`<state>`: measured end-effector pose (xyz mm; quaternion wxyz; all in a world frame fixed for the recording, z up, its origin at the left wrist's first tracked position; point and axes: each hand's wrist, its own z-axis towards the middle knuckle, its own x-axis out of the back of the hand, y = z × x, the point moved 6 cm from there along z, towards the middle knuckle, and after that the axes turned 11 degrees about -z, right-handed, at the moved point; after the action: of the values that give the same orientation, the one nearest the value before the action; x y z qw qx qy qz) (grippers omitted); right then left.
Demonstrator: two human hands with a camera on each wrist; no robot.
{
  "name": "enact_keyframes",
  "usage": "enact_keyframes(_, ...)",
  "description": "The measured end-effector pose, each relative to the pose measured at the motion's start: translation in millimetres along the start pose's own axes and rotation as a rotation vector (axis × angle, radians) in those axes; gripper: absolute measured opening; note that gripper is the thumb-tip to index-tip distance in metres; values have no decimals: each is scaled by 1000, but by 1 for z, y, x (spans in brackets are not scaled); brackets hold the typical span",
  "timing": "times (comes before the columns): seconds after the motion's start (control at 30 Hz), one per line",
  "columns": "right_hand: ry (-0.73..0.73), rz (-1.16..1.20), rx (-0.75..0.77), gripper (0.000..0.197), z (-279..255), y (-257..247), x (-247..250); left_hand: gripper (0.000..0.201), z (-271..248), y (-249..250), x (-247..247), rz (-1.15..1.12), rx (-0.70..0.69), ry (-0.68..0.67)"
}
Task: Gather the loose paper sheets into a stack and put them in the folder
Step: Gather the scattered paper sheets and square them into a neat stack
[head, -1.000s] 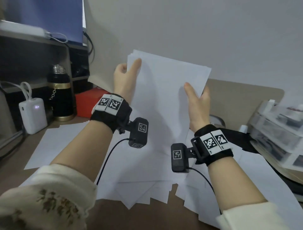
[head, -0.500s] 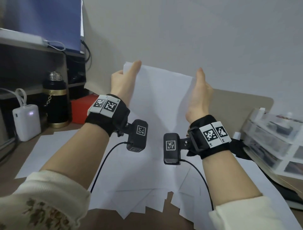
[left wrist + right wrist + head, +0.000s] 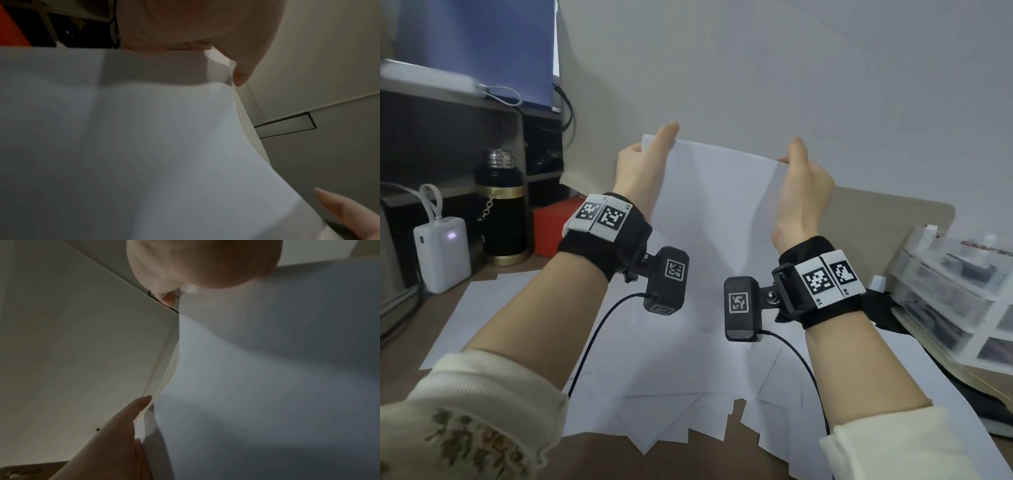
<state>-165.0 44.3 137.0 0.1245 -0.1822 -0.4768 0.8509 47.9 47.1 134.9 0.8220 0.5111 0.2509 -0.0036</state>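
At the near edge of the brown desk (image 3: 482, 281), loose white sheets (image 3: 654, 421) lie fanned and overlapping, their corners jutting toward the camera, with one more sheet (image 3: 493, 308) lying flat to the left. Above them, two forearms in cream sleeves rise from the bottom of the frame, each wrist strapped with a black band carrying coded markers and a small camera. Between the hands, a stack of paper (image 3: 715, 212) is held upright over the spread sheets. The left hand (image 3: 640, 171) grips the stack's left edge, thumb laid up the front and fingers curled behind. The right hand (image 3: 804, 192) holds the right edge near the top corner, thumb in front and fingers wrapped behind; the wrist views show the paper bowing slightly between the two grips. Farther back on the left stand a white power bank (image 3: 443, 257), a black and gold flask (image 3: 500, 209) and a red box (image 3: 551, 226). On the right sit clear plastic drawers (image 3: 955, 291). Whether a folder is in view cannot be told.
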Motion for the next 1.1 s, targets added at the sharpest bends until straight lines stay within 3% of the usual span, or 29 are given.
enact_keyframes(0.1,-44,-42,36,46,3,3,1,31,-2,-3,0,-15,-23,-44)
enact_keyframes(0.23,-116,-1,21,25,-1,17,5,25,-7,-14,2,-57,-77,-171)
enact_keyframes(0.43,-208,96,-43,19,-12,41,11,60,-1,-52,19,4,11,-296)
enact_keyframes(0.63,-260,49,-79,10,-14,59,14,53,-4,-90,40,151,167,-396)
enact_keyframes(0.73,-293,12,-40,10,-16,60,13,40,-10,-100,42,211,196,-451)
enact_keyframes(0.83,-313,4,-13,13,-16,64,14,32,-13,-106,43,281,192,-461)
enact_keyframes(0.97,-358,-34,-70,14,-22,86,18,37,-13,-114,46,273,210,-433)
enact_keyframes(1.1,-480,-183,-114,17,-27,108,17,36,-11,-112,49,210,155,-374)
